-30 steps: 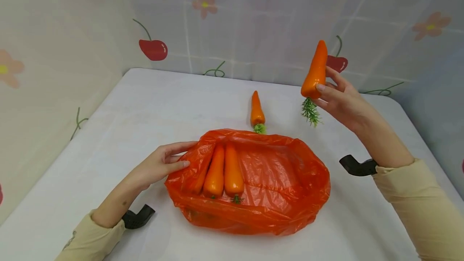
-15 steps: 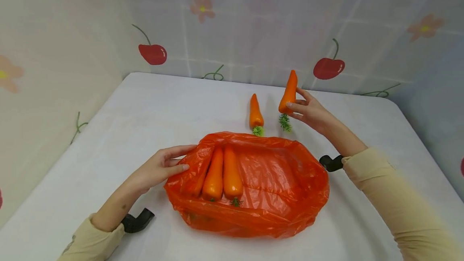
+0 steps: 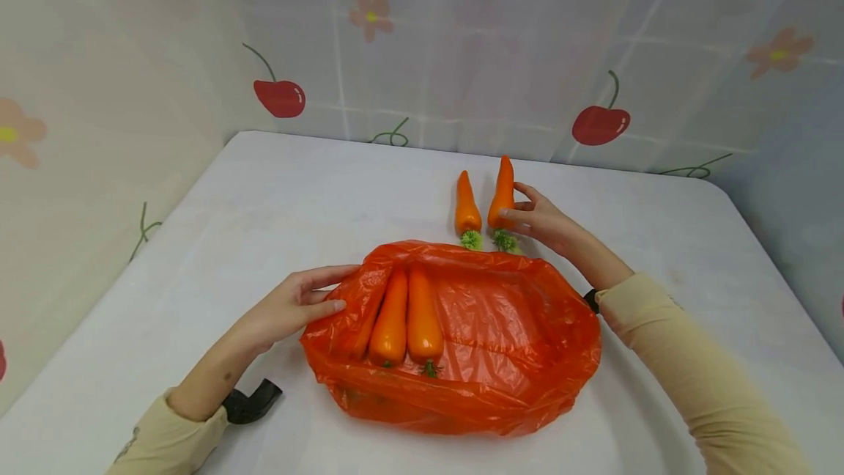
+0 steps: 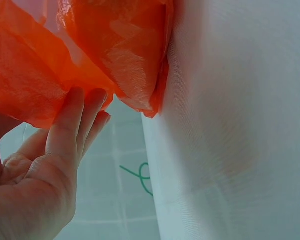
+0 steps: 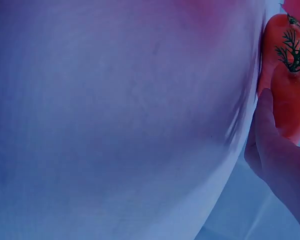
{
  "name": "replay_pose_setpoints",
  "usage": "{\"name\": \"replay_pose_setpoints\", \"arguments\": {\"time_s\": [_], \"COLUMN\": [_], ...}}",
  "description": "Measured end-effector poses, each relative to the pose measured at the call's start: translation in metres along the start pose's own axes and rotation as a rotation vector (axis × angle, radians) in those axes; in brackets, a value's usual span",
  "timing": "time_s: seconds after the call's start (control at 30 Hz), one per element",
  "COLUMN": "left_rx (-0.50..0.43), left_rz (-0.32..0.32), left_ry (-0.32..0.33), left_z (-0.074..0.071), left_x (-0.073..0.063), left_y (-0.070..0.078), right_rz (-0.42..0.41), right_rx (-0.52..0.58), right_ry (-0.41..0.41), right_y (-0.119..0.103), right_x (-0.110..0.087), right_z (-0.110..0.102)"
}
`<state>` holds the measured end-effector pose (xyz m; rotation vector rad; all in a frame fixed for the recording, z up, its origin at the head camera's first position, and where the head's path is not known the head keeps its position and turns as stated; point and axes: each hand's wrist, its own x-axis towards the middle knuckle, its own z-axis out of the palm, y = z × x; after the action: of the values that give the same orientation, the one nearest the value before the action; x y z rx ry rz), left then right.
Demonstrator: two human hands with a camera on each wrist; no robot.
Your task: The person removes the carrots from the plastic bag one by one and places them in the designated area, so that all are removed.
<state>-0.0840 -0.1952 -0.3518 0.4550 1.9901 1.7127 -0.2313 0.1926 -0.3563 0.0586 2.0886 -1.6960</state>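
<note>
My right hand (image 3: 543,222) grips an orange carrot (image 3: 502,193) with a green leafy top by its thick end, close over the table behind the bag. In the right wrist view the carrot (image 5: 291,102) shows at the right edge, another orange carrot beyond it. To its left a second carrot (image 3: 467,205) lies on the table, tip pointing away. An orange-red plastic bag (image 3: 501,328) stands with its mouth spread wide, several carrots (image 3: 424,317) side by side at its left. My left hand (image 3: 293,303) pinches the bag's left rim between thumb and fingers; the bag (image 4: 120,45) partly hides the thumb in the left wrist view.
A white table (image 3: 264,204) with rounded far corners carries everything. Behind it hangs a pale curtain (image 3: 461,50) printed with cherries and flowers, which also runs along the left side. A black strap piece (image 3: 253,402) sits at my left wrist.
My right hand has brought its carrot down and to the left, beside the carrot lying on the table. The left hand and the bag have stayed in place.
</note>
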Motion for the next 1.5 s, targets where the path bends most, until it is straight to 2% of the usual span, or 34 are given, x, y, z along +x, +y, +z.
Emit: {"name": "replay_pose_setpoints", "arguments": {"time_s": [0.2,0.37,0.5,0.67,0.8,1.27,1.5], "left_rx": [0.000,0.001,-0.001,-0.006,0.002,0.013,0.023], "left_rz": [-0.004,-0.006,-0.012,-0.023,-0.023,-0.022,-0.026], "left_ry": [-0.001,-0.001,0.000,0.005,0.008,0.010,0.017], "left_z": [0.001,0.001,0.000,0.001,0.001,0.001,0.002], "left_x": [0.000,0.000,0.000,0.000,0.000,0.000,0.000], "left_y": [0.000,0.001,0.001,0.001,0.001,0.002,0.002], "right_rz": [0.035,0.046,0.065,0.098,0.112,0.108,0.067], "right_rx": [-0.134,-0.161,-0.194,-0.287,-0.347,-0.368,-0.425], "right_ry": [0.019,0.027,0.011,-0.013,-0.021,-0.032,-0.053], "right_y": [0.005,0.007,0.003,-0.004,-0.001,-0.001,0.002], "right_x": [0.002,0.003,0.001,-0.002,0.001,0.001,-0.008], "right_z": [0.003,0.004,0.007,0.011,0.010,0.010,0.007]}}
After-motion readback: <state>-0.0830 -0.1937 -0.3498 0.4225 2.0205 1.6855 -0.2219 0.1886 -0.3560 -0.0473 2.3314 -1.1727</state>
